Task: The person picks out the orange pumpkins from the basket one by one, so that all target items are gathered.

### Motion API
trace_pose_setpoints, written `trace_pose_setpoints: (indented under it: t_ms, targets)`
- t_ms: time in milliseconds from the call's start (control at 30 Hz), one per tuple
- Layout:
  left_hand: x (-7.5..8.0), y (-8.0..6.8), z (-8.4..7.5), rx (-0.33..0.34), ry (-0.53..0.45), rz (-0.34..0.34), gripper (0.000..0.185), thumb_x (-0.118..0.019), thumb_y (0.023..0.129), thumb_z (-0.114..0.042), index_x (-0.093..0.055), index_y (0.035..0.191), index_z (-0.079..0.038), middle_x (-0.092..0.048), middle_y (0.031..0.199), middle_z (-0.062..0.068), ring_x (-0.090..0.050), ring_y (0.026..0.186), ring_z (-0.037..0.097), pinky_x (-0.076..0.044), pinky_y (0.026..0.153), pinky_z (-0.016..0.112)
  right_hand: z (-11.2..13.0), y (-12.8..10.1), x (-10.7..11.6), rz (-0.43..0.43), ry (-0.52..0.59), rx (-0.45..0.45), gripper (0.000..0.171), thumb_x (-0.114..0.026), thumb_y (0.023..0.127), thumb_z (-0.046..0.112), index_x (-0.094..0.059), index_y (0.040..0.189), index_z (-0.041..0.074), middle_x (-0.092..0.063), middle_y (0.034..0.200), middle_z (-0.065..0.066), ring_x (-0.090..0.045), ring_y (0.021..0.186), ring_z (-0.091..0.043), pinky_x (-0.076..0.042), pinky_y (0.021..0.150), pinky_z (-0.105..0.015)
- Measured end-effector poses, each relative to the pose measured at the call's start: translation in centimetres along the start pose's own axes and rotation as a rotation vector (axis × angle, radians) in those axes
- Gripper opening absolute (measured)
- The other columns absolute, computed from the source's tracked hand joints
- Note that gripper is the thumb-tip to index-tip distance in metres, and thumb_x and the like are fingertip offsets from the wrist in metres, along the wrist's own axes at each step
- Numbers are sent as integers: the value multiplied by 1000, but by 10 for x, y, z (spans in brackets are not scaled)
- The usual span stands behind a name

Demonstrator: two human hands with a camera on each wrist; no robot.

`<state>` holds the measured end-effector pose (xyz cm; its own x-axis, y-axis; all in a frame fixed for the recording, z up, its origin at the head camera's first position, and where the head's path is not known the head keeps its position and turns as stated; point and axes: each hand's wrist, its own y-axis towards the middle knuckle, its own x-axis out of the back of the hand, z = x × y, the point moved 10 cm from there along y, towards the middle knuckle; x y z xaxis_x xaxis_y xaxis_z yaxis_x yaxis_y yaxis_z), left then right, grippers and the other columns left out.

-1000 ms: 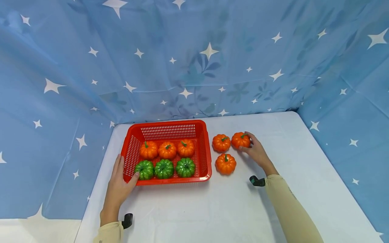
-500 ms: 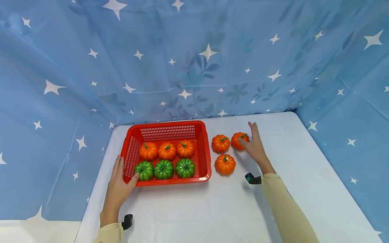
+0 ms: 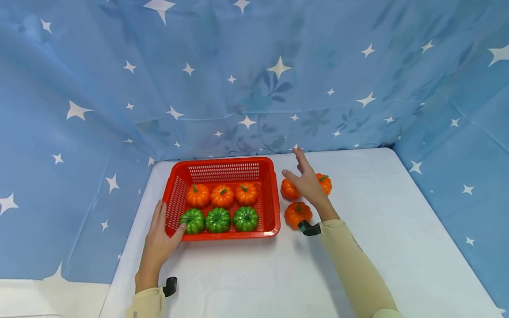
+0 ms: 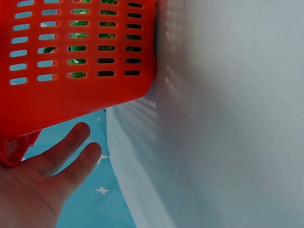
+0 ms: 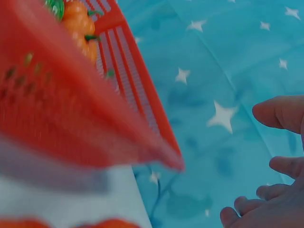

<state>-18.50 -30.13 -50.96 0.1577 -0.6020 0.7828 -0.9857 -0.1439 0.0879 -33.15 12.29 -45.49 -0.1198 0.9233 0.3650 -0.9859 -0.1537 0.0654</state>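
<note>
My left hand rests on the front left corner of a red plastic basket. Its thumb lies along the rim, and straight fingers show beside the wall in the left wrist view. Inside the basket sit a back row of three orange pumpkins and a front row of three green pumpkins. My right hand, fingers spread and holding nothing, is over the orange pumpkins to the basket's right. It partly covers one orange pumpkin and another; a third lies nearer the front, by the wrist camera.
A white-covered table carries everything. Blue star-patterned cloth stands behind the table and at both sides. The basket's back rim is close to the back cloth.
My right hand has let go of the far right orange pumpkin, lifted off and moved left towards the basket. My left hand stays at the basket corner.
</note>
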Motion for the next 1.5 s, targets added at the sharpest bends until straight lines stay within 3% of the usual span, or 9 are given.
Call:
trace_pose_setpoints:
  t_ms: [167,367,533,767,933,1300,1500]
  targets:
    - [-1,4,-3,-2,-7,13,88,-60,93,-45,-5,159,-22,1,164,-7,-23,145,38,-31,103,70,22,4,-32,76,62,31,75,-63,94,30,-21,157,27,-4,164,6,-18,149,-25,-29,114,-52]
    - [-1,6,-5,-6,-12,16,89,-61,92,-44,-6,159,-21,0,164,-8,-22,145,38,-31,104,70,41,10,-73,214,150,76,72,-62,96,30,-23,157,22,-2,164,8,-13,150,-20,-21,118,-48]
    - [-2,6,-5,-19,-7,2,89,-62,92,-42,-8,159,-19,-2,164,-6,-25,144,39,-33,102,70,41,15,-100,282,150,22,69,-62,95,30,-28,155,23,-5,162,13,-12,149,-19,-22,117,-51]
    - [-6,3,-1,12,-14,25,89,-61,92,-45,-5,158,-24,1,164,-8,-22,145,38,-31,103,70,16,20,-133,349,64,-99,67,-67,91,33,-38,150,22,-33,155,1,-31,142,-29,-34,111,-53]
    - [-7,2,1,9,-18,22,89,-61,92,-45,-6,159,-22,1,164,-8,-23,145,38,-31,103,70,3,17,-146,414,54,-151,70,-67,90,28,-36,151,14,-33,155,-8,-39,137,-33,-36,109,-52]
    - [-4,-1,5,11,-18,14,89,-61,92,-45,-5,158,-24,1,164,-9,-23,145,38,-31,102,71,-13,14,-170,503,-78,-233,71,-69,88,24,-39,148,2,-42,150,-12,-39,138,-29,-35,112,-46]
    - [-3,0,5,15,-24,16,88,-60,93,-45,-5,158,-25,2,164,-11,-22,145,38,-30,103,71,-15,19,-174,496,-109,-218,78,-73,83,14,-35,150,1,-25,159,-14,-25,145,-31,-31,114,-48]
